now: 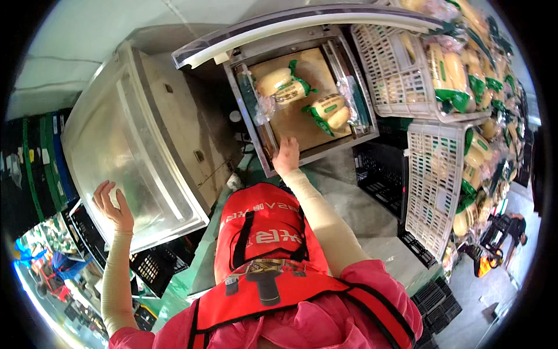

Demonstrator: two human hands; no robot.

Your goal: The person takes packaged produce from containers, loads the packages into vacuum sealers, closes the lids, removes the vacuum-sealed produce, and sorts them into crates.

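My left hand (115, 209) is raised with its fingers spread, over or against a closed, cloudy clear lid (133, 157) of a metal machine; I cannot tell whether it touches. My right hand (286, 156) is at the near edge of an open metal chamber (317, 156), fingers stretched toward its inside and holding nothing I can see. On the chamber's tan plate (296, 75) lie two clear bags with green print, one bag of pale oblong vegetables (283, 83) at left and another bag (331, 113) at right. The raised lid (308, 26) spans the far side.
White crates (433, 180) heaped with similar bagged vegetables (474, 168) stand at the right. Black crates (381, 174) sit beneath and beside them. Another person (514, 232) is at the far right. More black crates (160, 264) stand at the lower left.
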